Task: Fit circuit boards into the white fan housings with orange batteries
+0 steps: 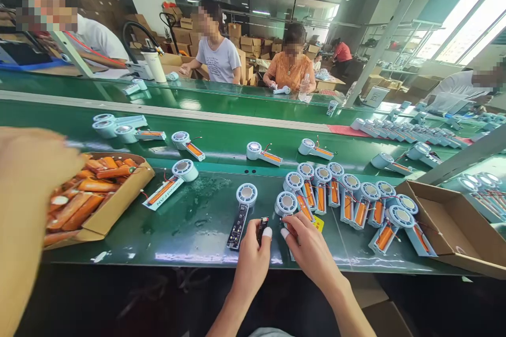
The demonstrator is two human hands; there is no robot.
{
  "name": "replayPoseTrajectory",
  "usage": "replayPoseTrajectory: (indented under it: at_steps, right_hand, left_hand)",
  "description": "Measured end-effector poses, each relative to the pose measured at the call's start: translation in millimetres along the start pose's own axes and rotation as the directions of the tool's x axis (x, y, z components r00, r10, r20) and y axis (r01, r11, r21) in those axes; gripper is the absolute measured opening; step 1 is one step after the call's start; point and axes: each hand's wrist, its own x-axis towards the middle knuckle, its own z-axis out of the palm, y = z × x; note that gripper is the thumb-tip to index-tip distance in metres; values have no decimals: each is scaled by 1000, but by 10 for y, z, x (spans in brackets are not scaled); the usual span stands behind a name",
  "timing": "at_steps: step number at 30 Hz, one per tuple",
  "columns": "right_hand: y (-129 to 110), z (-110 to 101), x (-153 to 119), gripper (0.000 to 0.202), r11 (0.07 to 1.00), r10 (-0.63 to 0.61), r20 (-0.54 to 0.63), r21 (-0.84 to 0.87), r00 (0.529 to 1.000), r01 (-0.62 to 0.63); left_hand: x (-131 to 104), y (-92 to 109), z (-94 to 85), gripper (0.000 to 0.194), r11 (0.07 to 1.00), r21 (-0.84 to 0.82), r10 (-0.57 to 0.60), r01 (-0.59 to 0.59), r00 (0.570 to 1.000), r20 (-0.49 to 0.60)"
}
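My left hand [254, 253] is closed on a small dark circuit board [262, 227], held upright between thumb and fingers. To its right, my right hand [308, 242] pinches at the lower part of a light blue fan unit [286, 204]; what lies between those fingertips is too small to make out. Left of my left hand lies another fan unit [246, 195] with a long black circuit board [237, 227] along its handle. Several fan units with orange batteries [360, 214] stand grouped beyond and right of my right hand. A yellow piece [318, 224] shows beside it.
A cardboard box of orange batteries [118, 201] stands at left, with another person's arm [27, 210] over it. An open cardboard box [458, 221] is at right. More fan units [190, 146] lie on the green belt [221, 142] behind. Several people work across it.
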Motion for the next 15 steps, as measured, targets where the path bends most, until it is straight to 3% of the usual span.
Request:
replayPoseTrajectory:
  at_steps: [4,11,15]
  right_hand:
    - [11,-13,-29,26,997,-29,-6,71,1000,29]
    - [-5,-114,-95,23,904,-9,-21,426,1000,16]
    - [5,-177,-164,20,937,56,-91,349,994,-21]
  left_hand:
    - [86,51,85,33,1000,-20,-18,20,997,72]
    - [164,134,93,36,997,-32,-65,76,964,257]
    - [129,130,59,38,994,-36,-86,99,957,276]
